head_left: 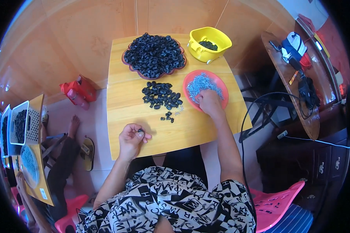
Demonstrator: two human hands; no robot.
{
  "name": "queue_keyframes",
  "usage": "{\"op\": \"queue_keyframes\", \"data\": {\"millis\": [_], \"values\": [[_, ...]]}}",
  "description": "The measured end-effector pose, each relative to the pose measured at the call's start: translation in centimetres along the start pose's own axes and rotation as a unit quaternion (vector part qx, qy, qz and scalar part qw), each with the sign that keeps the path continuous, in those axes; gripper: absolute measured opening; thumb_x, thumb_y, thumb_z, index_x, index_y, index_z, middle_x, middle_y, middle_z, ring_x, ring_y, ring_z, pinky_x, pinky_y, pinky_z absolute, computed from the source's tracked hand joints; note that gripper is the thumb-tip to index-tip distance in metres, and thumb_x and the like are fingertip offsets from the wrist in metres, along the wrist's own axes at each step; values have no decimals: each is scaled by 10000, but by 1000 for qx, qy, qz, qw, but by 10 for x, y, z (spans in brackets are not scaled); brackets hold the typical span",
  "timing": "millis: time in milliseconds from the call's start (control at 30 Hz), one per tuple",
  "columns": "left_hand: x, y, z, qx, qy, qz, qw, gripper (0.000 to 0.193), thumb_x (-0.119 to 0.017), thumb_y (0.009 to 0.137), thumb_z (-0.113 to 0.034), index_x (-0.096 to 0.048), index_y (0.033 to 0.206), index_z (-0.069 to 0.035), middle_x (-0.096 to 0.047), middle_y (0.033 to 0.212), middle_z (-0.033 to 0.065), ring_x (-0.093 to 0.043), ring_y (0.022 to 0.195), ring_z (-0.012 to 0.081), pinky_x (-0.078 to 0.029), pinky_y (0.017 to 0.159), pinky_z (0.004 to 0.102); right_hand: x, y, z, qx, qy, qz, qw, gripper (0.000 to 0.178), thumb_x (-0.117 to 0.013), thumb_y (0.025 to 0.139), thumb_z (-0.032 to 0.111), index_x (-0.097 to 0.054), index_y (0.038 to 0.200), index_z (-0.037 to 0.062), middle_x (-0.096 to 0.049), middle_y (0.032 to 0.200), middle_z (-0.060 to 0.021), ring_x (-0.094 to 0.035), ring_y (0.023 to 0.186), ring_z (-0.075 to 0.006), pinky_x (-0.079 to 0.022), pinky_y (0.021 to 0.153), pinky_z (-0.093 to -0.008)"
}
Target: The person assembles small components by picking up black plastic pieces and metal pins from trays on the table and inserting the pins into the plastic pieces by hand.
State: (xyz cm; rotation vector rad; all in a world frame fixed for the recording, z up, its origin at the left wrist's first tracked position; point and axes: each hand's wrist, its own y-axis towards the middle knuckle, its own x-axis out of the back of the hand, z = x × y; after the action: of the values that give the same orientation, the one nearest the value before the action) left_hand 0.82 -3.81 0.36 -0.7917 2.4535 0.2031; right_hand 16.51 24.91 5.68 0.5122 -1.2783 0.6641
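Between the thumb and fingers of my left hand point(133, 136) is a small black plastic part point(140, 131), held above the table's near left side. My right hand point(208, 101) reaches into a red bowl point(224, 83) of small silvery screw-like pieces point(201, 84); its fingertips are down among them, and what they pinch is hidden. Left of the bowl lies a loose heap of black parts point(159, 94), with several more point(167, 117) nearer me. A few tiny metal pieces point(179, 110) are scattered beside them.
A scalloped dark red tray point(125, 58) piled with black parts stands at the far left of the yellow wooden table point(122, 112). At the far right is a yellow tub point(200, 52) with dark pieces inside. A black cable point(243, 124) hangs along my right. Another person's leg point(64, 167) shows at left.
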Motion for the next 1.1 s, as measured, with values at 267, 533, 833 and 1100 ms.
{"op": "queue_keyframes", "data": {"millis": [267,533,833,1100], "values": [[-1,11,3,1,22,-24,999,187,-511,865,38,-517,1051,49,-570,850,94,-636,732,196,-501,601,250,-5,14,-11,-14,-10,14,1000,138,-598,737,63,-605,858,-2,-616,877,-226,-593,845,-388,-474,752,-446],[10,8,3,6,-2,-4,1000,150,-517,855,47,-559,997,21,-594,885,127,-634,742,208,-514,616,262,-9,8,-5,6,3,-36,999,122,-570,736,13,-580,858,14,-608,822,-197,-597,812,-363,-472,716,-427],[6,3,0,-18,-43,-25,999,174,-611,790,62,-603,960,23,-645,882,109,-608,801,149,-494,759,255,-6,-2,-32,-73,364,-65,926,28,-552,823,-6,-533,843,-8,-583,682,-73,-587,574,-135,-460,500,-275],[9,2,-2,-9,-123,10,992,177,-590,810,50,-593,984,14,-639,925,128,-607,793,158,-506,735,268,-8,-14,-28,-80,456,-79,883,62,-532,842,-6,-541,897,-31,-597,705,-77,-570,547,-113,-465,482,-233]]}}
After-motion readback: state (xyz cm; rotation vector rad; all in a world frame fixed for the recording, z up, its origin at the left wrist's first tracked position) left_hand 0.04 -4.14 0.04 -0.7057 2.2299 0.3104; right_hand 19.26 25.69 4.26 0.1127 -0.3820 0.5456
